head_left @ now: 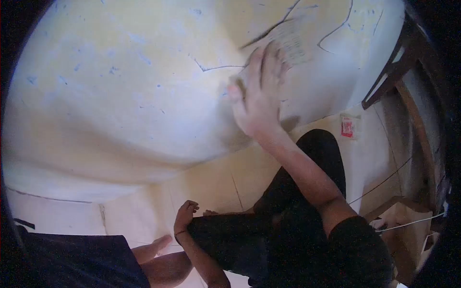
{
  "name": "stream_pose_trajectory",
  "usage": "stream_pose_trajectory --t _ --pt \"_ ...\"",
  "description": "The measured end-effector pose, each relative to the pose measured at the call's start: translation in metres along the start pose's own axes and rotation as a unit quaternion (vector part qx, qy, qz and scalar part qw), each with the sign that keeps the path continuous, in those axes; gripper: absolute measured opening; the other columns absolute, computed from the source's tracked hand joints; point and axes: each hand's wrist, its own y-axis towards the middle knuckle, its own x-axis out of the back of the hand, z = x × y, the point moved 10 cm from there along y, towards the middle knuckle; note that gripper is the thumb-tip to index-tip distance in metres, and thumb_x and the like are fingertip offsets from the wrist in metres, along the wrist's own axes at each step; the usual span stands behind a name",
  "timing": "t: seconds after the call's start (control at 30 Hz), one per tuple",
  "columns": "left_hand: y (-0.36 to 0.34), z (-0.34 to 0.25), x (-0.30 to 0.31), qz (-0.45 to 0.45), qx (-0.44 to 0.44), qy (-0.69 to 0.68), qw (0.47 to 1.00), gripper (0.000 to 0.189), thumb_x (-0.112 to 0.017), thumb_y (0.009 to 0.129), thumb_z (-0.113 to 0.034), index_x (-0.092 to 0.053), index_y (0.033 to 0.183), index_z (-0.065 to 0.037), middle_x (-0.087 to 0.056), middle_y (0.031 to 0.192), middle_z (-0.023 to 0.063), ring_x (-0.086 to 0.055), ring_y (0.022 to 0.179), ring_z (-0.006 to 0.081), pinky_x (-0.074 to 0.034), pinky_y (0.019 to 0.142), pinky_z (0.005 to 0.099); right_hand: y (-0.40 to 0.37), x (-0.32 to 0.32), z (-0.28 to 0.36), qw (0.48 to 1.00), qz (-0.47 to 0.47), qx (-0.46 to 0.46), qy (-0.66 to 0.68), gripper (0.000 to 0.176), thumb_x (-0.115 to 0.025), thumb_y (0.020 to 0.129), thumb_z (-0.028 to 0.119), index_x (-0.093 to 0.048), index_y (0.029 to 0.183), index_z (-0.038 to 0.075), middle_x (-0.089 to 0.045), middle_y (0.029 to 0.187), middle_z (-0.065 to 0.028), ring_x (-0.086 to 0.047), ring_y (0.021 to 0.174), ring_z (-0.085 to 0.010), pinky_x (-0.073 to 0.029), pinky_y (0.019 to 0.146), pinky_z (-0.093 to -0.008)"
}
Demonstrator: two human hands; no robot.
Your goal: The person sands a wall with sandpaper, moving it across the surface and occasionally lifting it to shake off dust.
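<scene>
Wall (pixel 120 86): pale, scuffed plaster that fills most of the view. Thin dark cracks branch across it near the upper right.
Floor (pixel 211 182): light tiles meeting the wall's foot.
Wooden frame (pixel 401 62): dark furniture at the right edge, apart from the hands.
Right hand (pixel 259 93): raised against the wall with the fingers spread almost flat and nothing gripped. The palm presses on a sheet.
Sheet (pixel 294 42): grid-marked and blurred, lying on the wall under and beyond the fingertips, beside a crack. I cannot tell the material.
Left hand (pixel 185 215): rests low on the dark-clothed knee, fingers loosely curled and holding nothing.
Packet (pixel 349 126): small, red and white, on the floor at the wall's base.
Risk, slip: only flat pressure holds the sheet, so easing off could let it slide or drop.
Risk, surface: rubbing over the cracks could loosen the plaster edges.
Risk, balance: the low crouch with one arm outstretched looks unsteady.
</scene>
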Motion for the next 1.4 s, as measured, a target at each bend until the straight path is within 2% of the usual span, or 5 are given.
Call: stream_pose_trajectory --t 0.63,0.83,0.93,1.13,1.4 --pt "0.019 0.009 0.001 0.018 -0.005 -0.062 0.998 0.03 -0.045 0.09 -0.019 -0.063 0.107 -0.003 -0.07 0.096 0.0129 -0.065 0.088 0.0216 -0.052 0.081 0.0337 -0.085 -0.071 0.017 0.989 0.133 0.06 -0.029 0.073 -0.051 0.093 0.036 -0.024 0.146 -0.006 -0.019 0.15 -0.0355 -0.016 0.138 -0.0534 -0.012 0.113 -0.0608" --pt "0.003 0.006 -0.006 0.012 0.005 0.025 1.0 0.029 -0.042 0.09 -0.016 -0.062 0.106 -0.002 -0.069 0.095 0.0139 -0.066 0.089 0.0219 -0.051 0.082 0.0334 -0.014 -0.015 0.006 0.999 -0.027 0.005 -0.047 0.076 -0.053 0.091 0.042 -0.029 0.145 -0.004 -0.023 0.15 -0.0328 -0.024 0.137 -0.0515 -0.014 0.111 -0.0645" --pt "0.014 0.005 -0.004 0.026 -0.013 -0.018 0.999 0.03 -0.042 0.089 -0.018 -0.062 0.106 -0.002 -0.07 0.094 0.0139 -0.066 0.09 0.0227 -0.052 0.082 0.034 -0.106 -0.102 -0.004 0.965 0.244 0.058 -0.081 0.076 -0.051 0.093 0.039 -0.022 0.147 -0.006 -0.016 0.151 -0.034 -0.016 0.14 -0.0511 -0.011 0.114 -0.0598" --pt "0.01 0.02 0.0 0.009 -0.021 -0.019 1.0 0.029 -0.044 0.089 -0.016 -0.061 0.107 -0.002 -0.07 0.095 0.0136 -0.066 0.089 0.0216 -0.051 0.082 0.0338 -0.001 0.0 0.015 1.0 -0.002 0.026 -0.014 0.076 -0.051 0.093 0.04 -0.022 0.146 -0.008 -0.02 0.15 -0.0349 -0.015 0.14 -0.0516 -0.01 0.112 -0.0631" --pt "0.008 -0.009 0.006 0.021 -0.018 -0.069 0.997 0.027 -0.044 0.09 -0.016 -0.061 0.106 -0.003 -0.069 0.091 0.0112 -0.064 0.086 0.0202 -0.051 0.081 0.0336 -0.027 -0.025 0.019 0.997 0.054 0.039 0.031 0.074 -0.052 0.092 0.038 -0.026 0.144 -0.008 -0.02 0.149 -0.0355 -0.015 0.139 -0.0525 -0.009 0.111 -0.0645"
